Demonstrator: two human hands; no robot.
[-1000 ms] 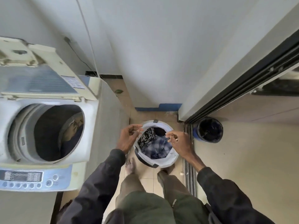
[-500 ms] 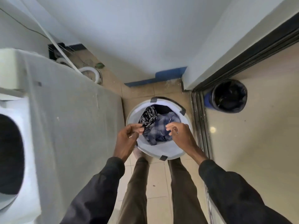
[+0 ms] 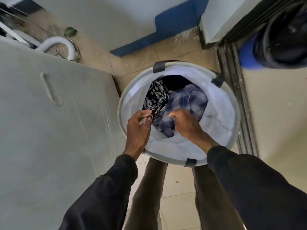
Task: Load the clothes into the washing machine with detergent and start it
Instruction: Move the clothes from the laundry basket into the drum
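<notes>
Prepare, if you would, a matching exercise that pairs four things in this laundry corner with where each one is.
Things
1. patterned garment
2. plaid shirt
3. white hose
4. blue bin

Places
A. on the floor beyond the washing machine
B. in the laundry basket, under the right hand
C. across the door track from the basket
D. in the basket, pinched by the left hand

Pairs: 1-D, 2-B, 3-A, 4-C
</notes>
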